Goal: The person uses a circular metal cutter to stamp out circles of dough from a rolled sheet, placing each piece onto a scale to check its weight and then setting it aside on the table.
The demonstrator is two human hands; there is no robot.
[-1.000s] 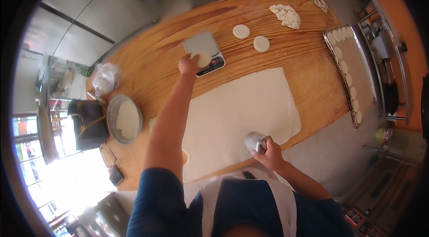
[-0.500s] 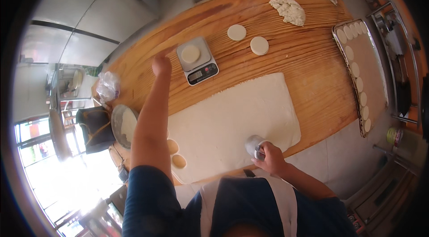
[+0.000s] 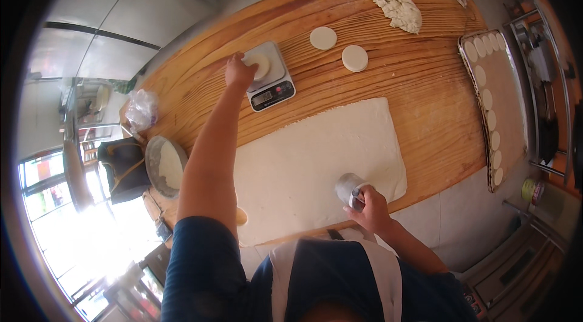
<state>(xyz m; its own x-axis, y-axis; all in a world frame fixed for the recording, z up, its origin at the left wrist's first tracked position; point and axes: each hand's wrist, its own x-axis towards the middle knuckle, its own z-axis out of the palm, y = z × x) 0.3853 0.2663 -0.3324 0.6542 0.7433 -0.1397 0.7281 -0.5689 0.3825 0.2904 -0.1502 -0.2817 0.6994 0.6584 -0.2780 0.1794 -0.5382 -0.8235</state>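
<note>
Cream, flat, round disc sits on scale; left grip touches its edge, pinch unclear; right grip clasps cup.

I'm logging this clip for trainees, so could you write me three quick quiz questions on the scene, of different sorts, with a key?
1. Multiple choice: the left grip is at a pale disc that sits on:
A) the tray
B) the scale
C) the bowl

2. True or false: the right grip holds a rolling pin.

3. Which lies nearer the person: the dough lump or the dough sheet?

Key:
1. B
2. False; it holds a metal cup.
3. The dough sheet.
</note>
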